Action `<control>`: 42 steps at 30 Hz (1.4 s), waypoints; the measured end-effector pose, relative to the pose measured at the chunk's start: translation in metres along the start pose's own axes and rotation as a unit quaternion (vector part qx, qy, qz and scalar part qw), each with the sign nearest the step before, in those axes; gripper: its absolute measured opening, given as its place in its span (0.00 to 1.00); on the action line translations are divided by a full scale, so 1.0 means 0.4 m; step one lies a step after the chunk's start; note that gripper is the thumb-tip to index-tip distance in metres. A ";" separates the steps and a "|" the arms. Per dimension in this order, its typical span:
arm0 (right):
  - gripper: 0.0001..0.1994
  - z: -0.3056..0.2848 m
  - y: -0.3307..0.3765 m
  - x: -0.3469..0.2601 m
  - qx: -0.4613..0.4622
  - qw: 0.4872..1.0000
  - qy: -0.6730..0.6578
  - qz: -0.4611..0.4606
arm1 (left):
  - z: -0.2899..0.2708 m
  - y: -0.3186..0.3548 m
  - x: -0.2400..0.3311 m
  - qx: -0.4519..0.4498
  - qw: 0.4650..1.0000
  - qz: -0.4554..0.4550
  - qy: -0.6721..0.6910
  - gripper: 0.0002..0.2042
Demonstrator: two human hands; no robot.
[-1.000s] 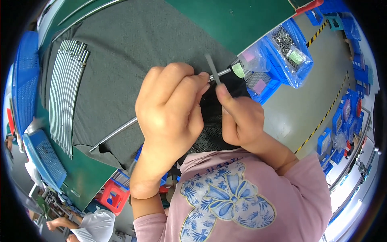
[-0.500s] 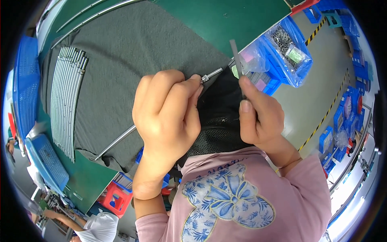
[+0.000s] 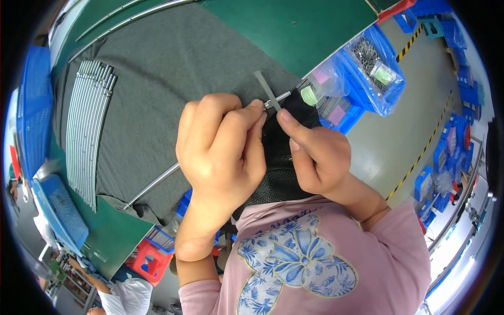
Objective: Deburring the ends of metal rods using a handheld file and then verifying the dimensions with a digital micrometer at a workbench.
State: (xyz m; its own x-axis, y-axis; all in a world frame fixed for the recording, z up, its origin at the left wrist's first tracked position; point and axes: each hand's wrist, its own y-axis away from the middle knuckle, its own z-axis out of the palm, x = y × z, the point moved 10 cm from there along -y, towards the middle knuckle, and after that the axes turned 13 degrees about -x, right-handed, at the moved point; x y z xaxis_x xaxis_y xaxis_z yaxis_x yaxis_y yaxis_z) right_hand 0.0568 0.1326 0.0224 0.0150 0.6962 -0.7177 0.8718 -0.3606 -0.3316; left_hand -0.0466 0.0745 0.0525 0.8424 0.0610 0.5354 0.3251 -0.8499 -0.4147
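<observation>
My left hand (image 3: 223, 142) is closed around a slim metal rod (image 3: 153, 185), whose stepped end sticks out past my thumb and forefinger while the long part slants down toward the cloth's near edge. Between the thumb and fingers of my right hand (image 3: 323, 155) is a flat grey strip (image 3: 267, 89), possibly a file. It lies across the rod's stepped end and appears to touch it. On the grey cloth (image 3: 152, 68) to the left rests a row of similar metal rods (image 3: 86, 139), side by side with their ends aligned.
Blue bins (image 3: 391, 86) with small metal parts in plastic stand at the table's right edge. Blue baskets (image 3: 34, 113) line the left side. More long rods (image 3: 123, 23) lie at the back. A red stool (image 3: 152, 262) and another person (image 3: 126, 296) are at lower left.
My right hand has moved left, bringing the grey strip from beside the rod's end to across it. My left hand has barely shifted and keeps its hold on the rod.
</observation>
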 end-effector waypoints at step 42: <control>0.20 0.012 -0.009 -0.022 -0.043 0.996 0.077 0.030 | 0.009 0.002 -0.006 -0.024 1.000 -0.004 0.013 0.13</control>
State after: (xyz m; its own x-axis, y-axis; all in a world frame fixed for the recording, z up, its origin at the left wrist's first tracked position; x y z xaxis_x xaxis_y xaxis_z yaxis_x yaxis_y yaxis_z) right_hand 0.0511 0.1249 0.0269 0.1377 0.7636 -0.6309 0.9054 -0.3553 -0.2324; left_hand -0.0469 0.0755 0.0482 0.8279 0.0540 0.5583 0.3101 -0.8735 -0.3753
